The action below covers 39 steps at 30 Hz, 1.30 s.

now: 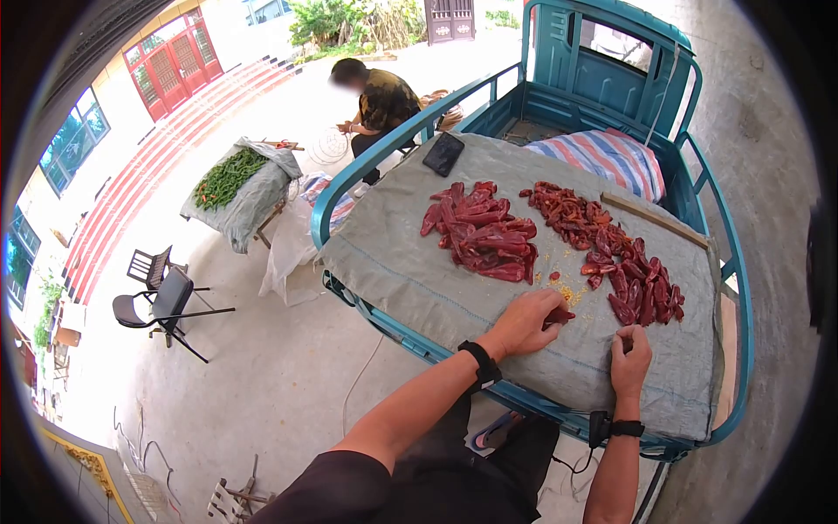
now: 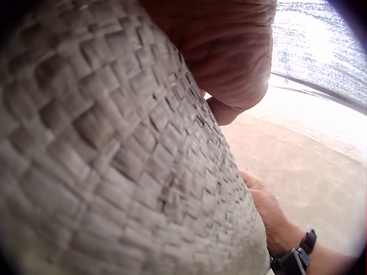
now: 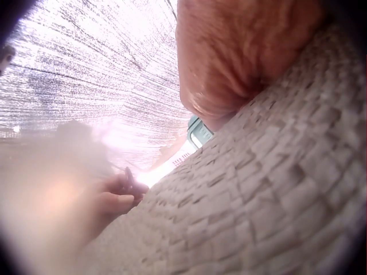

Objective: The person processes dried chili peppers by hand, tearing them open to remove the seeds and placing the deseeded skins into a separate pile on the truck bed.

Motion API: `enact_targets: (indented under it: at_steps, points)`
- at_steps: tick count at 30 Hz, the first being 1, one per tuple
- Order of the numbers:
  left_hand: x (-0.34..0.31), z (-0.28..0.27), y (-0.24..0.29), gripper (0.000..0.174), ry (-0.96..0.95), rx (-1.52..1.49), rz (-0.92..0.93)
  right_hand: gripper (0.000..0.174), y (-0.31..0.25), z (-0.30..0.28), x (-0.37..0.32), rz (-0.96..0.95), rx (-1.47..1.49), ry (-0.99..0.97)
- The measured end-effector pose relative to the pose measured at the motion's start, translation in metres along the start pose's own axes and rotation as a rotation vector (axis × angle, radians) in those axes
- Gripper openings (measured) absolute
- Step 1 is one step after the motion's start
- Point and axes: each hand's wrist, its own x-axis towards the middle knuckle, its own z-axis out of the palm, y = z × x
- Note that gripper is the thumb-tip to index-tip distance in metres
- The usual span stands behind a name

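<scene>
In the head view my left hand point(image 1: 526, 324) holds a dark red pepper point(image 1: 559, 316) at its fingertips, low over a grey woven sheet point(image 1: 410, 253). My right hand point(image 1: 631, 362) is to the right, near the sheet's front edge, its fingers curled; I make out nothing clearly held in it. A pile of long whole red peppers point(image 1: 489, 236) lies beyond my left hand. Split or flattened red peppers point(image 1: 646, 288) lie beyond my right hand, with darker pieces point(image 1: 572, 214) further back. Yellow seeds point(image 1: 569, 293) are scattered between the piles. Both wrist views show mostly weave and palm.
The sheet covers a blue-green cart bed with rails point(image 1: 738, 323). On it are a phone point(image 1: 443, 154) and a wooden strip point(image 1: 655, 220); a striped bag point(image 1: 602, 162) lies behind. Left are a seated person point(image 1: 384, 105), green peppers point(image 1: 229, 177) and chairs point(image 1: 173, 297).
</scene>
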Motion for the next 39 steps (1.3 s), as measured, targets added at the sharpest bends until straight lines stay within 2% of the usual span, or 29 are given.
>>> enact_targets:
  at_steps: [39]
  points:
    - [-0.0031,0.0026,0.0009,0.033,0.01,0.127,0.002,0.009,0.0008,0.0008,-0.0007,-0.012,-0.015,-0.011]
